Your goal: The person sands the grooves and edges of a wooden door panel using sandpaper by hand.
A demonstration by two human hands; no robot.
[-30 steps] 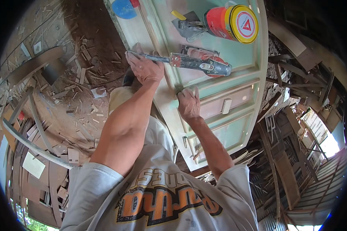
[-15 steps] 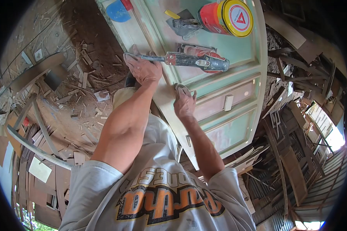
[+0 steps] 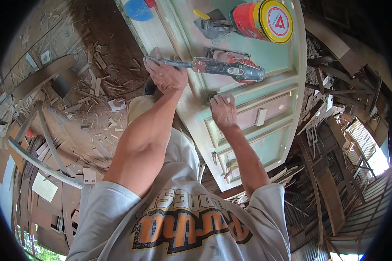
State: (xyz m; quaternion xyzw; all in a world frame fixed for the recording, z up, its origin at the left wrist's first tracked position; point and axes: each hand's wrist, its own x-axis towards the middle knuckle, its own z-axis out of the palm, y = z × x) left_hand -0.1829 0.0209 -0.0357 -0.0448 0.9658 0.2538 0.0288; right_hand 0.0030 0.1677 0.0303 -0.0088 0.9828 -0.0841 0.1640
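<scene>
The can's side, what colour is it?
The can's side is mostly red, seen in the head view.

The person's bare left arm (image 3: 139, 143) reaches forward from the shoulder, slightly bent at the elbow, its broad forearm leading to a dusty left hand (image 3: 169, 78) turned back-upward. That hand's fingers (image 3: 151, 66) point outward to the left; how firmly they close is unclear. The slimmer-looking bare right arm (image 3: 248, 156) angles forward and inward, the wrist nearly straight. The right hand (image 3: 224, 111), nearer the torso, is back-upward too, its pale-dusted fingers bent and bunched, the tips partly hidden.
</scene>
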